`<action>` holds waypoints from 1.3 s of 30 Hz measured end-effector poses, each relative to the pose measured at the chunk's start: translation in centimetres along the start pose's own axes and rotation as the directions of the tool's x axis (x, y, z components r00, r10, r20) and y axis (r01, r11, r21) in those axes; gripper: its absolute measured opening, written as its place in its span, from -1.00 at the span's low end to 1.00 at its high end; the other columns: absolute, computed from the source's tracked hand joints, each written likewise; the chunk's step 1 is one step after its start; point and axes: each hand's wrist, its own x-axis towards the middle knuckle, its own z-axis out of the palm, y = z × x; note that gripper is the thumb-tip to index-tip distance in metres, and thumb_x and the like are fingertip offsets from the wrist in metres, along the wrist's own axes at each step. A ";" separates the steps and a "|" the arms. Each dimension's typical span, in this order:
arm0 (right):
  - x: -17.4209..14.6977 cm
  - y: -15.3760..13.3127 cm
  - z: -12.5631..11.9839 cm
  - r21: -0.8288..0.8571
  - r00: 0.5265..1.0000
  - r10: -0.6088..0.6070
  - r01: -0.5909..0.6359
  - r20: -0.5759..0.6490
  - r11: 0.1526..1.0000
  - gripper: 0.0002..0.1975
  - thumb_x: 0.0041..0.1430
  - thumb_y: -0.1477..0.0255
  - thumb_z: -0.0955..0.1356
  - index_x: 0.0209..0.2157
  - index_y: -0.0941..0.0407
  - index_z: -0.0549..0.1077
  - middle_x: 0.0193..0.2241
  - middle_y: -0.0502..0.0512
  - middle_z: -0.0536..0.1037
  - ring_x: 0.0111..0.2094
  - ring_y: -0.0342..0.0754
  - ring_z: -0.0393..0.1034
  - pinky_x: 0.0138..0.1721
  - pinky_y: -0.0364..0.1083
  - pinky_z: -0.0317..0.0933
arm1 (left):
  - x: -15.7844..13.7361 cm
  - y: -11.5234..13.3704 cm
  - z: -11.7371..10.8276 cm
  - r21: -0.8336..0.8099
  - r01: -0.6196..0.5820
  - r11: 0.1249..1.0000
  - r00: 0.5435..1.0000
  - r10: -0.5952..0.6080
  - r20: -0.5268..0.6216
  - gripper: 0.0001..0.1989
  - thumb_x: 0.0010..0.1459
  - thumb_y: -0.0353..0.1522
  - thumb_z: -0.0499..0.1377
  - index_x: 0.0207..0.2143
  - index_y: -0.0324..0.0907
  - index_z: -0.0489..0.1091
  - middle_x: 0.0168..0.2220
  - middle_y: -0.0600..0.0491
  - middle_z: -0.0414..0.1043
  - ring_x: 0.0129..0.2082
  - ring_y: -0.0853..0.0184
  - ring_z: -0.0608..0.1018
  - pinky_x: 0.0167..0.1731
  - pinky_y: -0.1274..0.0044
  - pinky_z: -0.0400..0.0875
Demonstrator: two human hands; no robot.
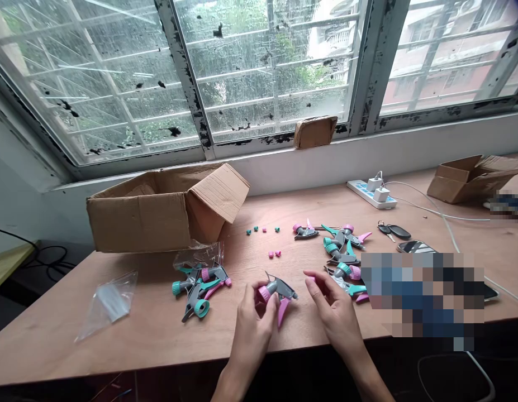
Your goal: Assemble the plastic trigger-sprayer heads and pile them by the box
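Note:
My left hand [256, 315] grips a grey trigger sprayer head [279, 287] by its pink collar, with the pink trigger hanging down and the bare grey tip pointing right. To the right of that tip, my right hand [332, 307] is closed in a pinch on what looks like a small pink nozzle cap [311, 278], mostly covered by the fingertips. Beyond the hands lie several loose caps, among them a pink nozzle cap [271, 254] and a green nozzle cap [277, 229]. More sprayer heads [200, 290] are piled on the left, and others [340, 245] on the right.
An open cardboard box [137, 223] stands at the back left, near a clear plastic bag [110, 301] with something white inside. A power strip [371, 194], keys [386, 230], a phone [416, 247] and a smaller box [455, 181] are on the right. A blurred patch hides part of the right side.

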 end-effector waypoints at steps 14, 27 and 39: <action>-0.3 -1.0 0.3 -0.026 0.945 -0.074 0.086 0.319 0.996 -0.69 0.42 0.20 0.30 0.02 0.07 0.51 -0.22 0.10 0.61 -0.22 0.01 0.53 -0.24 -0.09 0.36 | 0.1 0.6 -1.2 -0.334 0.131 0.933 0.991 -0.109 0.083 -0.51 0.24 -0.20 0.30 0.10 -0.12 0.18 -0.16 -0.01 0.59 -0.14 0.22 0.62 -0.05 0.40 0.44; -0.6 -0.6 0.4 0.056 0.954 -0.056 0.041 0.295 0.998 -0.70 0.41 0.13 0.30 -0.17 0.08 0.44 -0.37 0.05 0.57 -0.39 -0.06 0.45 -0.37 -0.14 0.32 | 0.0 1.6 -1.3 -0.207 0.115 0.972 0.975 -0.070 0.213 -0.65 0.34 -0.07 0.15 -0.24 -0.19 0.36 -0.46 0.16 0.32 -0.48 0.41 0.35 -0.40 0.56 0.24; -0.8 -1.4 0.2 0.089 0.970 -0.007 -0.015 0.242 0.996 -0.50 0.44 0.01 0.16 -0.17 0.11 0.48 -0.46 0.02 0.49 -0.52 -0.07 0.37 -0.46 -0.12 0.28 | 0.1 1.0 -1.4 -0.320 0.133 0.938 0.983 -0.083 0.165 -0.68 0.32 -0.10 0.17 -0.28 -0.18 0.31 -0.47 0.18 0.22 -0.51 0.44 0.30 -0.44 0.58 0.25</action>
